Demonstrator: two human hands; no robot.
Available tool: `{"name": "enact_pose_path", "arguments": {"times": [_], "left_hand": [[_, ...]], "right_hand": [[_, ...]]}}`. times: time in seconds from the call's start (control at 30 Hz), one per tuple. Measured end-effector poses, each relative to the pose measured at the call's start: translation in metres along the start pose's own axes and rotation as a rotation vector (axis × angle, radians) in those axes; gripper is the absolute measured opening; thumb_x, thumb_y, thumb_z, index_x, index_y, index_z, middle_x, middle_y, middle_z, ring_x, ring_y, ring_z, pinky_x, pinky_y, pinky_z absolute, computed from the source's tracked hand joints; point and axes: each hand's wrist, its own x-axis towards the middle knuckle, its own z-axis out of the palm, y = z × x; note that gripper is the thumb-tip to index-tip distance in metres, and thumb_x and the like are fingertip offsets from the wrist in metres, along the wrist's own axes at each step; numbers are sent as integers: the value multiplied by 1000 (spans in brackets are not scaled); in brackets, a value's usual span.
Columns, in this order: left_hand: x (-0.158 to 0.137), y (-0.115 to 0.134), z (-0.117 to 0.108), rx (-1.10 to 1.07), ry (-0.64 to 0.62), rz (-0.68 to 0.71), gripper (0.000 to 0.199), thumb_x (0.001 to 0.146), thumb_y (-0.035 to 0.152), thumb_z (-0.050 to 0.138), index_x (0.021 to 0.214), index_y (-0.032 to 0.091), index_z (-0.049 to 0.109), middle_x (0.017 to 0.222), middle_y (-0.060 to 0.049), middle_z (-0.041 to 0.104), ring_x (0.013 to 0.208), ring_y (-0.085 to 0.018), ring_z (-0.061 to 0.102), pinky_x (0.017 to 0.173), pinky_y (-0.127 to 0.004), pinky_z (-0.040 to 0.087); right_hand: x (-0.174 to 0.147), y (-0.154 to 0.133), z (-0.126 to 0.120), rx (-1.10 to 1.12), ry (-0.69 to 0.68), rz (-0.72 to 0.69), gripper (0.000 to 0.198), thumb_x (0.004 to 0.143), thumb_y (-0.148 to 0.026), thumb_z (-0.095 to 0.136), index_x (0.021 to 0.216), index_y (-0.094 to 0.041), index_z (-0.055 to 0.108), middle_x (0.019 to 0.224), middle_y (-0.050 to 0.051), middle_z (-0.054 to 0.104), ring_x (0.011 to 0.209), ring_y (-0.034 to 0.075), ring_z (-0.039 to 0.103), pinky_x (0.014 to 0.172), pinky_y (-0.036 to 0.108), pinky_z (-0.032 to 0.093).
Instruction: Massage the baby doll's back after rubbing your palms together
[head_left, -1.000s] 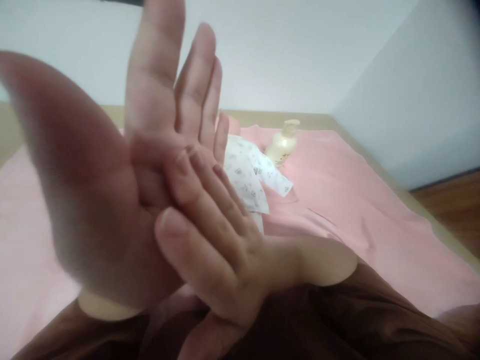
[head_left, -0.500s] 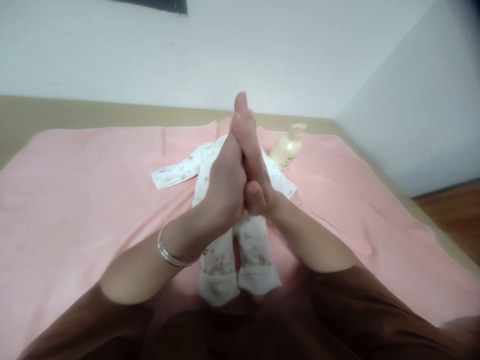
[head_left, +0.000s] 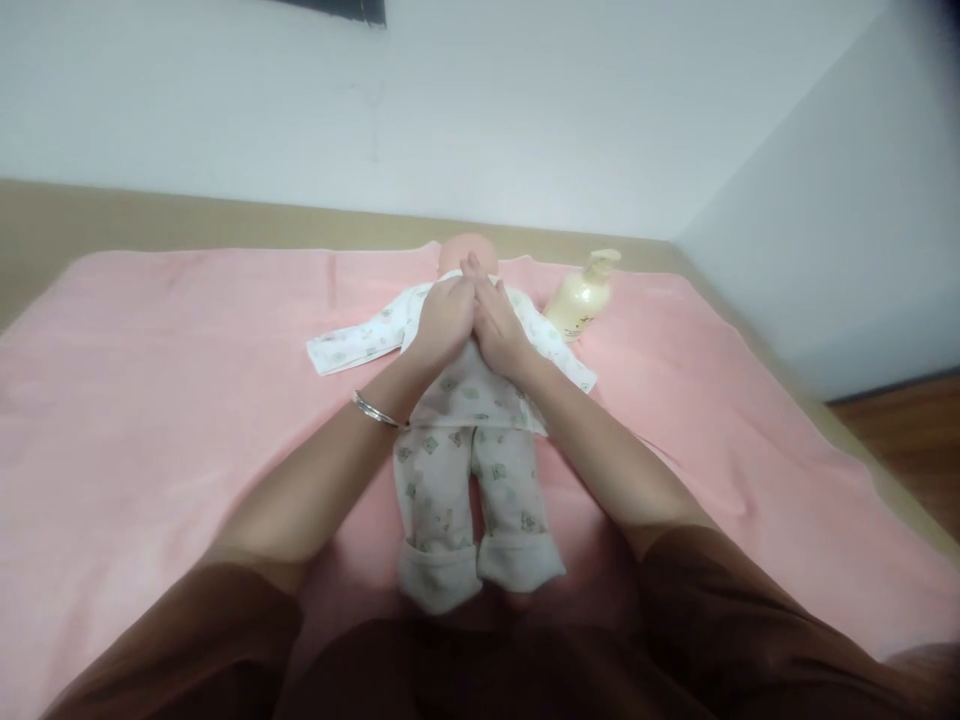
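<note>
A baby doll [head_left: 476, 395] in a white printed top and trousers lies face up, its bald head [head_left: 459, 250] at the far end. Over its upper chest, just below the head, my left hand [head_left: 448, 318] and my right hand [head_left: 501, 328] meet, fingers pointing forward and inward. No object shows between them. Some fingertips overlap and partly cover the doll's chin area. Whether my palms touch the top, I cannot tell. A silver bangle [head_left: 375, 410] circles my left wrist. The trouser cuffs [head_left: 442, 577] are folded up at the near end.
Right of the doll's shoulder, a cream pump bottle [head_left: 581, 298] stands beside the sleeve. Everything lies on a pink sheet [head_left: 187, 360] over a tan surface [head_left: 187, 222]. A white wall [head_left: 525, 120] rises behind, and brown floor [head_left: 907, 435] shows at the right.
My hands were raised with the palms pressed together and fingers pointing up. They have moved down and forward over the doll's upper chest, uncovering more of its top.
</note>
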Motion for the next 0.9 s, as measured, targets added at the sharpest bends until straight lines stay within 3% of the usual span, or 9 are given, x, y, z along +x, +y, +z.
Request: {"name": "enact_pose_path", "arguments": {"times": [0.1, 0.2, 0.3, 0.4, 0.63, 0.73, 0.9], "left_hand": [[-2, -6, 4, 41, 23, -59, 43, 103, 30, 24, 97, 18, 65, 111, -11, 74, 110, -23, 68, 108, -44, 53], [-4, -12, 7, 150, -28, 3, 44, 102, 27, 24, 117, 19, 65, 132, -9, 68, 141, -26, 51, 128, -51, 32], [-5, -19, 7, 223, -113, 60, 49, 100, 26, 25, 135, 18, 59, 149, -8, 58, 153, -26, 37, 132, -52, 20], [-6, -28, 4, 254, -135, 65, 51, 99, 26, 28, 141, 15, 55, 158, -10, 47, 156, -26, 32, 133, -51, 18], [-11, -41, 2, 239, -41, -20, 52, 94, 31, 42, 141, 15, 54, 163, -13, 40, 158, -30, 26, 133, -53, 18], [-12, -45, 3, 184, 1, -37, 50, 93, 29, 41, 138, 15, 56, 160, -12, 45, 156, -27, 31, 133, -50, 20], [-10, -49, 3, 143, 17, -54, 48, 92, 24, 36, 133, 17, 61, 154, -9, 53, 150, -22, 41, 132, -45, 27]], "right_hand": [[1, 14, 4, -3, -18, 28, 59, 103, -41, 19, 159, -24, 30, 169, 4, 29, 159, 22, 21, 131, 60, 6], [0, 27, 5, -21, -23, 44, 59, 102, -42, 27, 157, -22, 36, 166, 5, 34, 158, 24, 24, 131, 59, 9], [-3, 36, 4, -36, -29, 22, 61, 101, -47, 30, 156, -22, 37, 167, 6, 33, 159, 25, 23, 131, 57, 11], [-3, 37, 1, -76, -46, 33, 62, 102, -47, 29, 156, -19, 38, 167, 8, 31, 159, 25, 22, 131, 56, 12], [-3, 7, 1, -267, -24, 346, 66, 101, -40, 29, 153, -1, 37, 163, 26, 33, 154, 40, 29, 125, 66, 19], [-15, -15, 10, -317, -30, 235, 63, 99, -30, 30, 153, 3, 36, 162, 28, 33, 154, 42, 26, 126, 64, 21], [-19, -23, 15, -271, -69, 94, 61, 93, -20, 33, 152, -7, 44, 165, 14, 34, 157, 40, 18, 127, 65, 17]]}}
